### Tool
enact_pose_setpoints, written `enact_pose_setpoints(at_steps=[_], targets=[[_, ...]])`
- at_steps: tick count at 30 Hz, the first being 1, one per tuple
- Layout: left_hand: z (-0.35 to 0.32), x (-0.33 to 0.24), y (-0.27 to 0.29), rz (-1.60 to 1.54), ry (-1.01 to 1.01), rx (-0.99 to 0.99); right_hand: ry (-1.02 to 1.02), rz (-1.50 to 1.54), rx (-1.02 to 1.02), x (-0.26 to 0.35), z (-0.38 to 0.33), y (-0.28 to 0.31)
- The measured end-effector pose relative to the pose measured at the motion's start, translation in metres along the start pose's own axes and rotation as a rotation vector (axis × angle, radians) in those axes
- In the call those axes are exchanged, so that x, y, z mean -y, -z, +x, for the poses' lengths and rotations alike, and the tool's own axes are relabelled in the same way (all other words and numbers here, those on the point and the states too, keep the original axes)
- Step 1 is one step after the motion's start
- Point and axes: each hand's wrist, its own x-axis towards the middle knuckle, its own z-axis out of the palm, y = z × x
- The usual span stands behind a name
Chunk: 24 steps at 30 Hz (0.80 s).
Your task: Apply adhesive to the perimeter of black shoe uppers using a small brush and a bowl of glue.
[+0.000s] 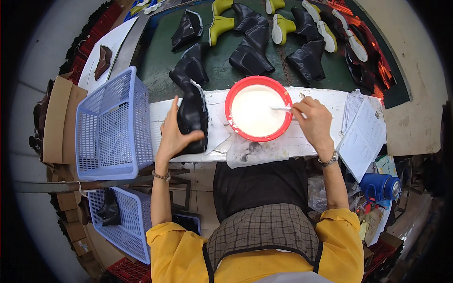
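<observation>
A black leather boot upper [193,113] lies lengthwise on the white-covered bench edge. My left hand [171,134] rests against its left side, fingers spread and thumb stretched across the leather. To the right stands a red-rimmed tub [230,100] of thick white liquid [257,113]. My right hand [313,120] is closed around a slim white brush [281,109], whose far end reaches over the liquid; its bristles cannot be made out. White paper [216,129] lies between the boot upper and the tub.
Several black boot uppers [252,49] and yellow boots with white soles [221,29] lie on the green conveyor [160,70] beyond. A blue basket [104,137] stands left, a lower one [123,221] beneath. Written sheets [362,137] and a blue flask [380,187] are at right.
</observation>
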Motion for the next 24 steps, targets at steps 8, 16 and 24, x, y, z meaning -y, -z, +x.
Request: enact_pose_setpoints(at_steps=[8, 16, 24], targets=[[-0.038, 0.016, 0.009, 0.288, -0.089, 0.106, -0.193, 0.213, 0.0, 0.0, -0.009, -0.001], [-0.045, -0.014, 0.008, 0.074, -0.215, -0.189, -0.254, 0.322, 0.012, 0.005, -0.011, 0.001], [-0.055, -0.077, 0.003, 0.16, -0.432, -0.287, -0.067, 0.769, -0.012, 0.069, 0.002, 0.0]])
